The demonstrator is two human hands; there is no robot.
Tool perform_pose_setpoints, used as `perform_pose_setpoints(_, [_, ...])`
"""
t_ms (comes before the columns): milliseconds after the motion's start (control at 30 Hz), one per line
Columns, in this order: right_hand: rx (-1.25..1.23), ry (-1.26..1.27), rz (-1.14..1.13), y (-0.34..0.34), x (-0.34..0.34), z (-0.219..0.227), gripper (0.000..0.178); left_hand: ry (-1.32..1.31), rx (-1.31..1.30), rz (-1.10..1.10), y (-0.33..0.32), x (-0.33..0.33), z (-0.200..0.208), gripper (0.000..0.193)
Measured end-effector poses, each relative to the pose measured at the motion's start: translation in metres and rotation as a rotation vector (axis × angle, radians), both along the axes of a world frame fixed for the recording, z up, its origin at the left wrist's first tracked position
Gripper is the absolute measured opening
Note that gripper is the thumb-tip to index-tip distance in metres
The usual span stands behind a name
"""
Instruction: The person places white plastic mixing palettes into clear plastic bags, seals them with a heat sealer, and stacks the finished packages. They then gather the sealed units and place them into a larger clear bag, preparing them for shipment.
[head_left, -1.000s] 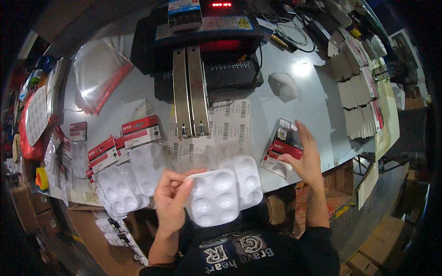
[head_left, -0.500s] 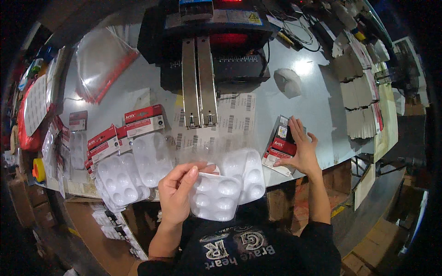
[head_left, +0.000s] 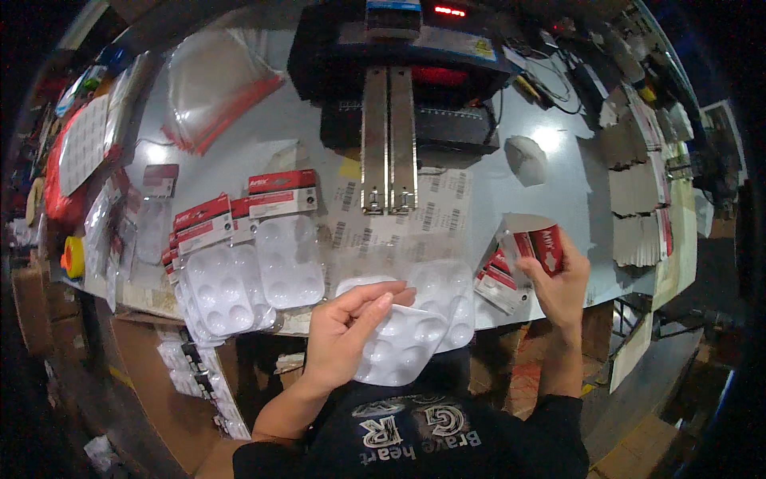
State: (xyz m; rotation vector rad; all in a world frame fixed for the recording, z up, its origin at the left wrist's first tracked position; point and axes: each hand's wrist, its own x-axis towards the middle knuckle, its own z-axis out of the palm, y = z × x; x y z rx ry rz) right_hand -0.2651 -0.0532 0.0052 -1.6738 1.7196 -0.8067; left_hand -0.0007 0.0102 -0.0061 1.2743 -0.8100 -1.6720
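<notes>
My left hand (head_left: 349, 329) grips a white plastic palette tray with round wells (head_left: 404, 343) near the table's front edge. A second white well tray (head_left: 448, 297) lies partly under it to the right. My right hand (head_left: 561, 283) holds a red and white header card (head_left: 536, 242) lifted off a small stack of the same cards (head_left: 499, 281). To the left, several packed palettes with red header cards (head_left: 239, 267) lie in an overlapping pile.
A black heat-sealing machine with two metal bars (head_left: 388, 136) stands at the back centre. Barcode label sheets (head_left: 399, 211) lie before it. Clear red-edged bags (head_left: 209, 84) sit at back left, grey card stacks (head_left: 638, 191) at right. Cardboard boxes (head_left: 152, 375) stand below the table.
My right hand has picked one red header card off the stack and raised it. My left hand has shifted the white palette slightly lower and to the right.
</notes>
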Motion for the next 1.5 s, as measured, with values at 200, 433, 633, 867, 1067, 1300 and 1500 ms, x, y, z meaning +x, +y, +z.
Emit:
perform_pose_setpoints(200, [0.146, -0.131, 0.564, -0.016, 0.074, 0.026, 0.029, -0.184, -0.101, -0.021, 0.005, 0.000, 0.006, 0.021])
perform_pose_setpoints(433, [0.120, -0.170, 0.600, -0.023, 0.085, 0.019, 0.024, -0.347, -0.111, -0.007, 0.004, 0.008, 0.002, 0.017])
perform_pose_setpoints(633, [0.149, -0.179, 0.665, -0.026, 0.082, 0.016, 0.026, -0.342, -0.196, 0.006, 0.002, 0.008, 0.000, 0.016])
perform_pose_setpoints(867, [0.078, -0.159, 0.459, -0.034, 0.069, 0.006, 0.028, -0.463, -0.226, 0.243, 0.001, 0.011, -0.008, 0.016])
perform_pose_setpoints(1067, [0.747, -0.594, 0.365, -0.013, 0.055, -0.009, 0.021, -0.362, -0.197, 0.379, -0.001, 0.011, -0.024, 0.020])
perform_pose_setpoints(1300, [0.792, -0.680, 0.288, -0.004, 0.067, -0.018, 0.015, -0.457, -0.085, 0.235, -0.002, 0.020, -0.030, 0.026])
perform_pose_setpoints(1500, [0.591, -0.820, 0.011, -0.036, 0.093, -0.051, 0.012, -0.593, -0.233, 0.275, -0.056, 0.019, -0.061, 0.021])
